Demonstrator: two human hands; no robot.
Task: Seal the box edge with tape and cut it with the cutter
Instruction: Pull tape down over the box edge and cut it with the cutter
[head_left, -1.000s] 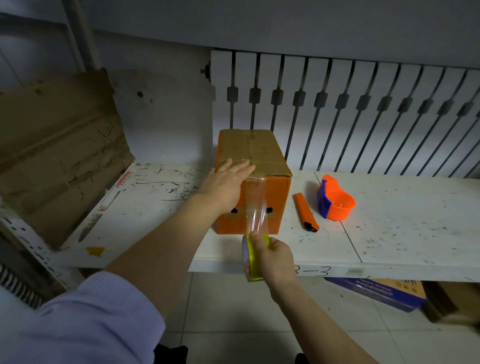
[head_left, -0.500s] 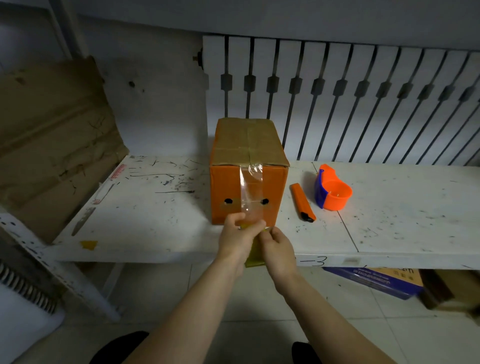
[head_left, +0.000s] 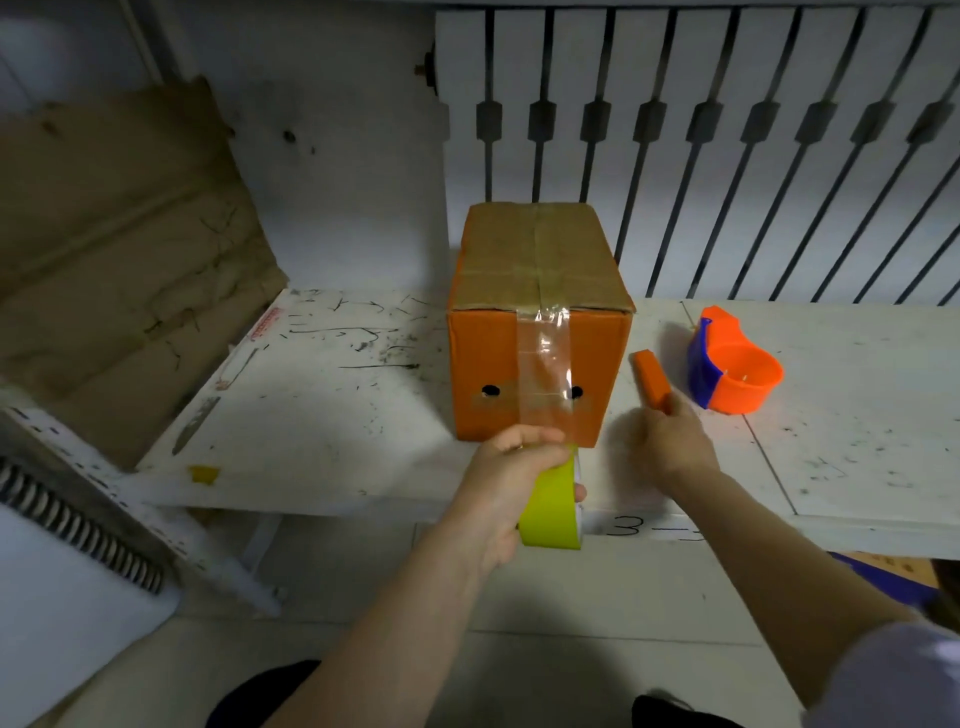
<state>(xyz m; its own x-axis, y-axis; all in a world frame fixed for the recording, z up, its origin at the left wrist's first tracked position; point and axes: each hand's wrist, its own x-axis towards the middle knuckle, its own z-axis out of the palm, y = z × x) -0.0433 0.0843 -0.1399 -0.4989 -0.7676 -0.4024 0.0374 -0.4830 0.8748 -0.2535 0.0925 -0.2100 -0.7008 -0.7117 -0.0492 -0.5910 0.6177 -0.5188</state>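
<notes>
— Left hand (head_left: 511, 470): wrapped around the yellow tape roll (head_left: 550, 506), just off the front edge of the white table (head_left: 332, 415). Right hand (head_left: 670, 441)?

— Down on the near end of the orange cutter (head_left: 652, 382), fingers curled over it. Gripped tight or only touching? Too blurry to tell.

— And the box (head_left: 540, 322)?

— Standing on the table, right between both hands and a bit behind them. Orange front, brown top.

— Any tape on it?

— Yes. Clear tape strip (head_left: 545, 374) running down the middle of the front, from the top edge to the roll. Stuck on, a bit wrinkly and shiny.

— Any writing?

— "3—" in black marker on the table's front edge, under the right wrist. Lots of black scribbles on the tabletop, not readable.

— Any holders?

— Orange and blue tape holder (head_left: 735, 371) to the right of the cutter. Looks hollow inside.

— Other stuff?

— Flat brown cardboard (head_left: 114, 249) leaning at the far left.
</notes>
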